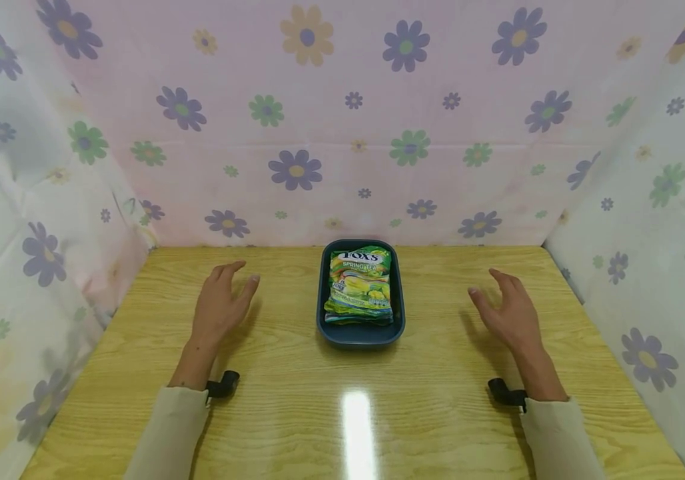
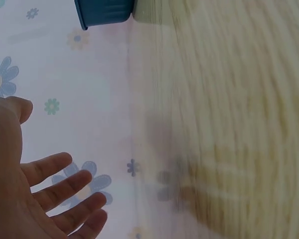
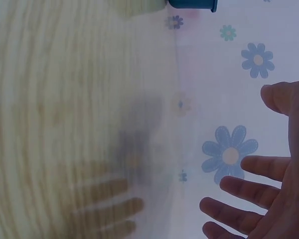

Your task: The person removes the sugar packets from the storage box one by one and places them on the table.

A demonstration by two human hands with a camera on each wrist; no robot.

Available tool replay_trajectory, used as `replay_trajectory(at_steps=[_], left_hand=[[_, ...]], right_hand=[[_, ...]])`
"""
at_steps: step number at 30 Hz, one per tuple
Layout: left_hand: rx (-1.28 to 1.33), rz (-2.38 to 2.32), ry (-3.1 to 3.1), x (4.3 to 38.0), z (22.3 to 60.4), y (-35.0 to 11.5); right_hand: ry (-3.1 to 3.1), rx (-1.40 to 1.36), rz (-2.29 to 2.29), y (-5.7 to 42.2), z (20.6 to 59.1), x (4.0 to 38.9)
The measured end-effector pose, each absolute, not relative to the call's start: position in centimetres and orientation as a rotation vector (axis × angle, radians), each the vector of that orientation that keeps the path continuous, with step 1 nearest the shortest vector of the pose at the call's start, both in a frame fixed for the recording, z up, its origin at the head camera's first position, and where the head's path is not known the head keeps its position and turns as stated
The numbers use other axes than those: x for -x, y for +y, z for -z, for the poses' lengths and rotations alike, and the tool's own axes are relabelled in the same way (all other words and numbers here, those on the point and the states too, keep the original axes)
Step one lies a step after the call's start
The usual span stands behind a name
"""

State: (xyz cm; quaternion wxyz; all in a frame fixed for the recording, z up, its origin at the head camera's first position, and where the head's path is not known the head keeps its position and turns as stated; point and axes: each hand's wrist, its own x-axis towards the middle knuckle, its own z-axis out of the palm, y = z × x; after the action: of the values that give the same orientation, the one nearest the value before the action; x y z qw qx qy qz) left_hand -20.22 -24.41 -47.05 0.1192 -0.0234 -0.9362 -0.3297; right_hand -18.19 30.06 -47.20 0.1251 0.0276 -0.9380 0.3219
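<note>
A dark blue plastic tray [image 1: 362, 337] stands mid-table in the head view. In it lies a stack of green and yellow candy bags [image 1: 359, 283], the top one printed FOX'S SPRING TEA. My left hand [image 1: 220, 310] is held over the table to the left of the tray, fingers relaxed and spread, holding nothing. To the right of the tray my right hand [image 1: 512, 317] mirrors it, thumb apart from the fingers, palm bare. Both hands stay well apart from the tray. Only a corner of the tray [image 2: 107, 12] shows at the top of the left wrist view.
The wood-grain table [image 1: 282, 413] ends at a flowered cloth [image 1: 342, 193] at the back, with more cloth on both sides. Black wrist cameras [image 1: 224, 385] sit at the sleeve cuffs. A bright light reflection lies on the front of the table.
</note>
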Motion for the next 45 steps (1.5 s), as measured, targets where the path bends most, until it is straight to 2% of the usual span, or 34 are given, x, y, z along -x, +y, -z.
replay_trajectory(at_steps=[36, 45], left_hand=[[0.215, 1.324, -2.653, 21.3, 47.0, -18.1], [0.18, 1.406, -2.653, 21.7, 47.1, -16.7]], right_hand=[[-2.659, -0.195, -1.086, 23.6, 45.2, 20.3], [-2.673, -0.208, -1.119, 22.1, 44.8, 21.0]])
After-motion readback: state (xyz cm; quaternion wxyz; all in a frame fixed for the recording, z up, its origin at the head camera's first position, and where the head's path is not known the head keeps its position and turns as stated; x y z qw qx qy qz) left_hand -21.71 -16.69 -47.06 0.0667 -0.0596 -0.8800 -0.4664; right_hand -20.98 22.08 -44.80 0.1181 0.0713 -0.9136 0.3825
